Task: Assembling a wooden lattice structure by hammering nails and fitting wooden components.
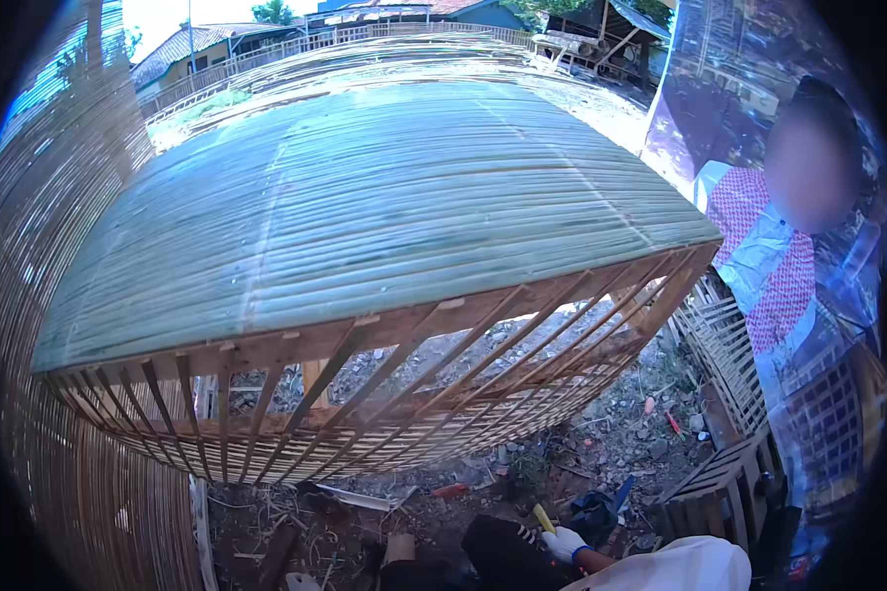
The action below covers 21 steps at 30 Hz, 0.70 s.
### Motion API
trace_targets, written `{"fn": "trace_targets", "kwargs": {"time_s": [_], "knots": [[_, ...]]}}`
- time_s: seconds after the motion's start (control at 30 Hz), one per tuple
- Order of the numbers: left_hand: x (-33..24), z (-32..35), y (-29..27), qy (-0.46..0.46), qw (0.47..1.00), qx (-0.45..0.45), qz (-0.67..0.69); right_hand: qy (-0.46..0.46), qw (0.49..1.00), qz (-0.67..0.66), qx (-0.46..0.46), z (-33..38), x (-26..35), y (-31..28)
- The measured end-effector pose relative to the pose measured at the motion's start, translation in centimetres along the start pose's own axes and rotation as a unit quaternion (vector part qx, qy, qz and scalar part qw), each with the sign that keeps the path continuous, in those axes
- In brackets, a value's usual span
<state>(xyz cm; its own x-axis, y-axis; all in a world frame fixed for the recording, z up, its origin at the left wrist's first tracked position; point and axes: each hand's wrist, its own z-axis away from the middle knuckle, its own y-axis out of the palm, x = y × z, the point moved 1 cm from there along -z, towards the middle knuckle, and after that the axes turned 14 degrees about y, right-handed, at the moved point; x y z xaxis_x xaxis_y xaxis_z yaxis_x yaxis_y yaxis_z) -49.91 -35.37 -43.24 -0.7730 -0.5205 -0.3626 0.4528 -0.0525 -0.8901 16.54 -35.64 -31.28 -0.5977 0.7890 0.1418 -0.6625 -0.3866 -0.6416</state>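
My right hand (565,544), in a white glove with a blue cuff, is closed around a short yellow handle (543,517) low in the view. What the handle belongs to cannot be made out. A white sleeve (670,568) covers that forearm, and my dark-trousered knee (503,554) is beside the hand. My left hand does not show. In front of me stands a large bamboo-slat structure with a green slatted top (365,207) and a side of spaced upright slats (350,360).
A woven bamboo wall (64,295) rises at left. On the right hangs a printed sheet (749,286) picturing a person, above a slatted wooden crate (724,483). Scraps and stones litter the soil (621,448). Bamboo poles (384,59) lie beyond, before houses (192,49).
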Motion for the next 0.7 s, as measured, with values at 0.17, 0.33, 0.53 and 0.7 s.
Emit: {"fn": "trace_targets", "kwargs": {"time_s": [0.17, 0.33, 0.53, 0.7], "knots": [[-12.6, 9.2, -7.5, 0.33, 0.913, 0.058, -0.234, 0.235, 0.965, -0.115, 0.016, 10.7, -8.0, -6.6], [-36.1, 16.8, -27.4, 0.492, 0.865, 0.098, -0.015, 0.326, 0.914, -0.24, 0.007, 17.7, -17.0, -8.4], [-64.2, 21.1, -41.5, 0.232, 0.838, 0.287, 0.402, 0.333, 0.835, -0.432, 0.077, 29.9, -13.0, -14.9], [-83.0, 21.1, -42.3, 0.511, 0.764, 0.157, 0.361, 0.281, 0.827, -0.469, 0.128, 30.7, -12.8, -15.3]]}}
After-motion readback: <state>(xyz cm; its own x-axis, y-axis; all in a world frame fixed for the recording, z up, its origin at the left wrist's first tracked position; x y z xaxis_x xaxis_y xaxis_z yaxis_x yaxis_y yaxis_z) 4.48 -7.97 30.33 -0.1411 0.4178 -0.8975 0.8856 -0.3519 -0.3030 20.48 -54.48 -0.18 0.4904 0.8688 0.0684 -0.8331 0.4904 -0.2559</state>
